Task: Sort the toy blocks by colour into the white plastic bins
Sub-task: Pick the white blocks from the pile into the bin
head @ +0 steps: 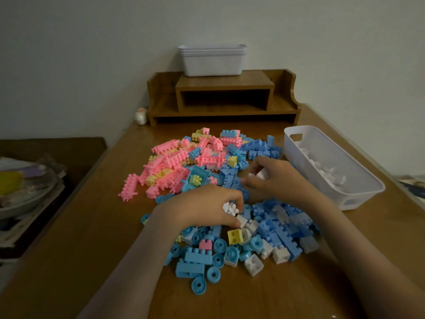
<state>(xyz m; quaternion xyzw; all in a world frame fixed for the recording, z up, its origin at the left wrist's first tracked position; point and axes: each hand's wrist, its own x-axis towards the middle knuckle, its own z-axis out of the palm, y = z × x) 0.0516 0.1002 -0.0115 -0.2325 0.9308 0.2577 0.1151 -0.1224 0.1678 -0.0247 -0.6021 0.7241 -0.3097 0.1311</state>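
From the head camera, the left hand (197,209) curls its fingers round a few white blocks (230,208) over the blue-and-white pile on the table (92,226), while the right hand (279,180) pinches another white block (262,173) just beside the bin (361,200) holding white pieces (326,171).

Grips a small cluster of white plastic toy blocks (231,208) in the left hand (202,208), over the near heap of blue and white blocks (282,233) on the brown wooden table (92,226). Pinches another white block (262,173) in the right hand (278,178), near the open white plastic bin (354,200) holding white pieces. Faces a heap of pink and yellow blocks (174,157) farther back, before a wooden desk shelf (225,84) bearing stacked white bins (212,63).
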